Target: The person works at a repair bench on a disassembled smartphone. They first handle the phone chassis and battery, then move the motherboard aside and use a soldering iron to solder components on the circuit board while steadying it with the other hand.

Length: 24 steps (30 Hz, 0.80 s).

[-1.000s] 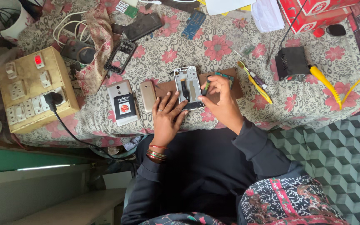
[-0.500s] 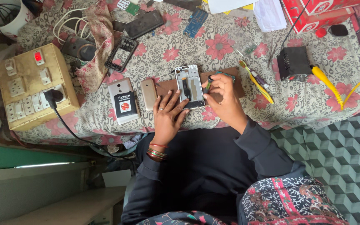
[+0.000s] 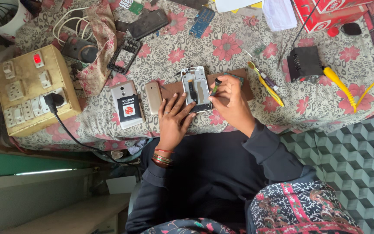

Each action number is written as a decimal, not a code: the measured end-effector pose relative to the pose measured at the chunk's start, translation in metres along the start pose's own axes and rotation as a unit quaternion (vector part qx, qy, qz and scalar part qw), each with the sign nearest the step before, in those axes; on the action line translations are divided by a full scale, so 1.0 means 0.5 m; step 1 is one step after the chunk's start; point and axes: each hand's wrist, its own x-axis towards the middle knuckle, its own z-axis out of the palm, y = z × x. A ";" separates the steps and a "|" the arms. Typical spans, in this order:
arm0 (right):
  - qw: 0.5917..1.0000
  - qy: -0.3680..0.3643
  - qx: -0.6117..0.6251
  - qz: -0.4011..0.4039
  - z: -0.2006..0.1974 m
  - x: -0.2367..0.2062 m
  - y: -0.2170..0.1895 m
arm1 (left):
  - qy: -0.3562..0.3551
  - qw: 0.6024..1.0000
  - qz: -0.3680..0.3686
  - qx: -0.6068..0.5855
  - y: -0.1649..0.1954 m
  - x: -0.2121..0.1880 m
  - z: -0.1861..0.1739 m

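1. Two hands work over one opened phone (image 3: 195,89), which lies back-side up on a brown mat (image 3: 169,90) at the near edge of a table covered with a flowered cloth (image 3: 230,43).
2. Left hand (image 3: 174,119): fingers spread and flat, not clenched; the fingertips press on the phone's left and lower edge, steadying it. Bangles sit on the wrist.
3. Right hand (image 3: 232,102): fingers closed in a pinch around a small dark screwdriver (image 3: 215,86) with a green band. The tool is tilted, with its tip pointing toward the phone's right edge; whether the tip touches cannot be told.
4. Left of the mat: a small gold-coloured phone (image 3: 153,97), upright, just beside the mat's edge. Further left, a white phone box (image 3: 126,105) with a dark label.
5. Far left: a yellowed switchboard (image 3: 31,91) with a red lit switch and a black plug pushed into one socket.
6. Behind the opened phone: an empty black phone frame (image 3: 125,55) and a blue circuit board (image 3: 203,21), well apart from the hands.
7. Right of the mat: yellow-handled tweezers (image 3: 265,82), then a black box (image 3: 304,63) with a yellow tool (image 3: 340,84) lying against it.
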 end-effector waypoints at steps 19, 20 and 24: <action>0.975 -0.106 -0.190 -0.052 -0.048 -0.026 0.048 | -0.003 1.000 -0.014 -0.013 0.030 -0.012 0.071; 0.973 -0.115 -0.196 -0.037 -0.050 -0.028 0.054 | -0.005 1.000 -0.014 -0.006 0.034 -0.014 0.080; 0.968 -0.140 -0.206 0.024 -0.059 -0.046 0.097 | -0.008 1.000 -0.015 0.015 0.044 -0.028 0.131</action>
